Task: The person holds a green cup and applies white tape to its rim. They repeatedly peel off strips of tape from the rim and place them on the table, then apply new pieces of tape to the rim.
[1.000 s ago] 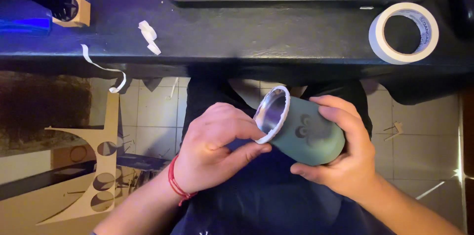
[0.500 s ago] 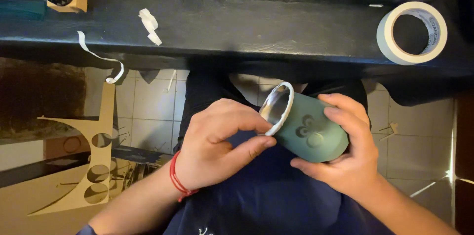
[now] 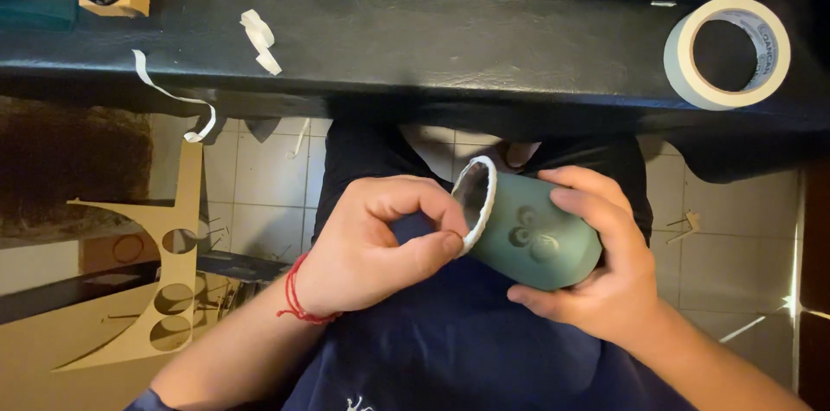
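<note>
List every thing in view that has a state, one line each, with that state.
green cup: on its side over the lap, mouth toward the left hand, rim edged in white tape.
left hand: pinching the cup's rim.
right hand: wrapped around the cup's body.
tape roll: lying flat on the black table.
torn tape strip: hanging off the table edge.

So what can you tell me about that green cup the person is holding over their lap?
The matte sage-green cup looks like ceramic or coated metal, with a rounded base and a small embossed clover-like mark on its side. It lies tilted, mouth towards the left hand, below the black table's edge. A white strip covers its rim, pinched by the left fingers. The right hand cradles the body.
</note>
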